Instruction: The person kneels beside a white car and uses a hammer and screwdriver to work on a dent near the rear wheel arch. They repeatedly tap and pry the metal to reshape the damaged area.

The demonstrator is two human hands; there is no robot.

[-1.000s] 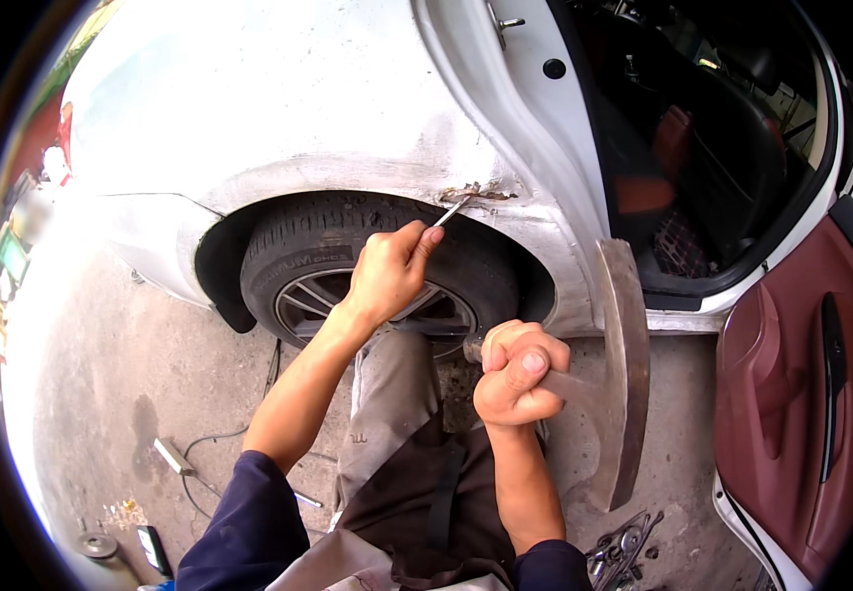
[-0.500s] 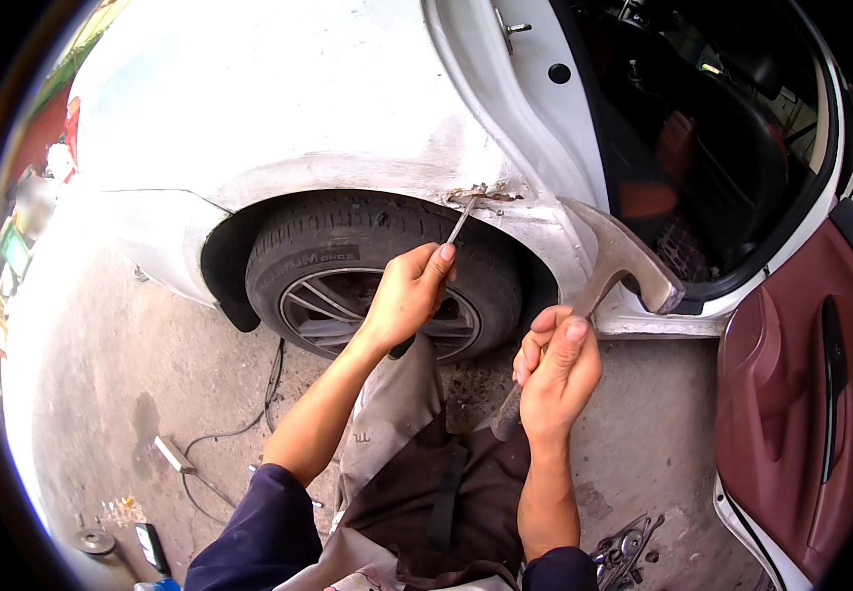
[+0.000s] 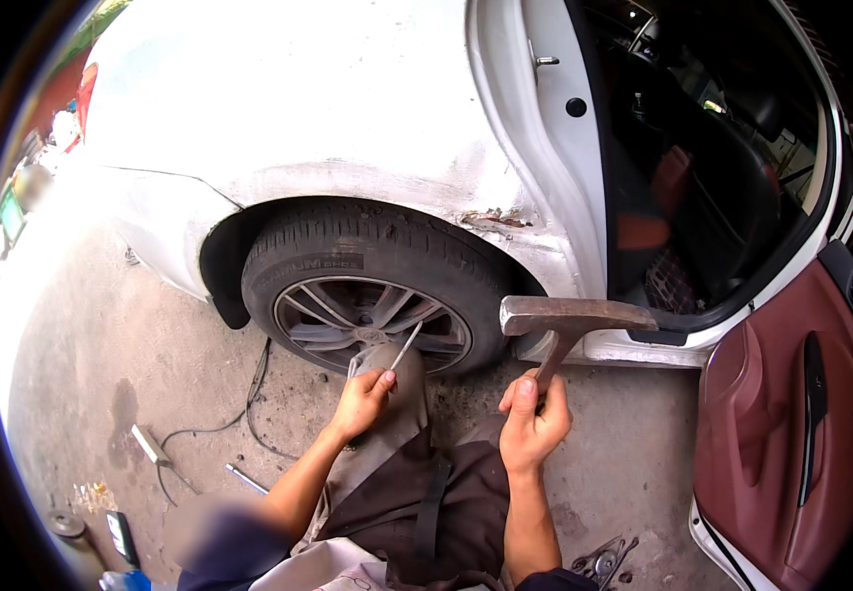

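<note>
My left hand (image 3: pixel 361 406) is closed around a screwdriver (image 3: pixel 408 343), its thin metal shaft pointing up and away in front of the wheel (image 3: pixel 371 313). The screwdriver's handle is hidden in my fist. In my right hand (image 3: pixel 535 427) is a hammer (image 3: pixel 576 316) with a worn, rusty head, held up in front of the car's sill. Beyond both tools, the white car's rear fender (image 3: pixel 348 128) has a torn, rusty patch (image 3: pixel 494 220) on the wheel arch edge. Neither tool touches that patch.
An open maroon-lined car door (image 3: pixel 771 414) stands on the right, by the dark cabin. Several wrenches (image 3: pixel 604 563) lie on the ground near my right arm. To the left are a cable (image 3: pixel 254 399), a pale block (image 3: pixel 150 444), a metal rod (image 3: pixel 246 479) and a round canister (image 3: pixel 67 525).
My left hand has drawn the screwdriver down and back from the torn patch. My right hand has lowered slightly and turned the hammer, so its head now lies nearly level.
</note>
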